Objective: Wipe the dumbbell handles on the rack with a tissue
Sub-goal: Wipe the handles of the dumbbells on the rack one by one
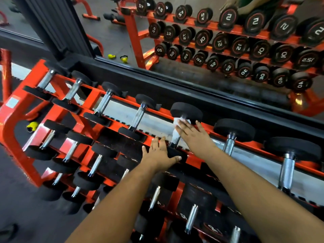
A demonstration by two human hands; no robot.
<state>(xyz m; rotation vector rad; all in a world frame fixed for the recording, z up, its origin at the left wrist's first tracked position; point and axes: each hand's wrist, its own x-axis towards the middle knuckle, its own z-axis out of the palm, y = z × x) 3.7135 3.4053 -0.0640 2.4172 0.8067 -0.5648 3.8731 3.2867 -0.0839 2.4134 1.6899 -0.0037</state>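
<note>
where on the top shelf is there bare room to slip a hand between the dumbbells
Widest gap: between the dumbbell under the right hand and the next handle to its right. Another lies between that handle and the far-right dumbbell. Left of the left hand, the small dumbbells sit closer. The lower tiers are crowded.
</note>
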